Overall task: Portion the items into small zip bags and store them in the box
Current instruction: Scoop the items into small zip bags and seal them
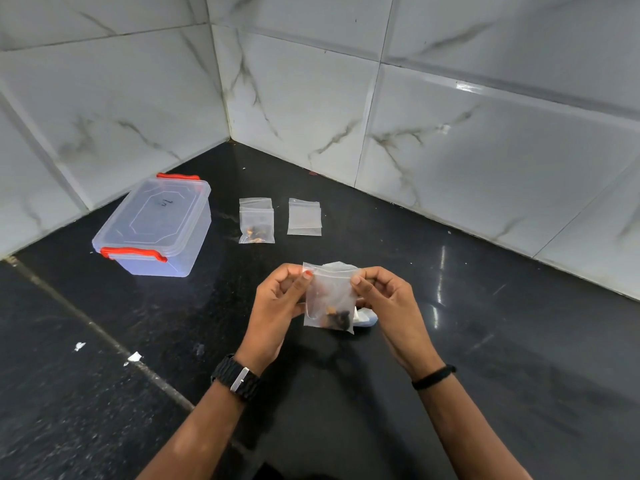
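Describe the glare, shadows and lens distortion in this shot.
Head view: bright streaks of glare on the black counter right of the right hand; soft shadow beneath the held zip bag; wide-angle bending curves the wall tiles; the clear box stays sharp.

Both hands — left (277, 299), right (384, 299) — raised, fingers pinched.

Bare forearms; a black link-strap watch (238, 378) on the left wrist, a thin black band (433, 376) on the right.
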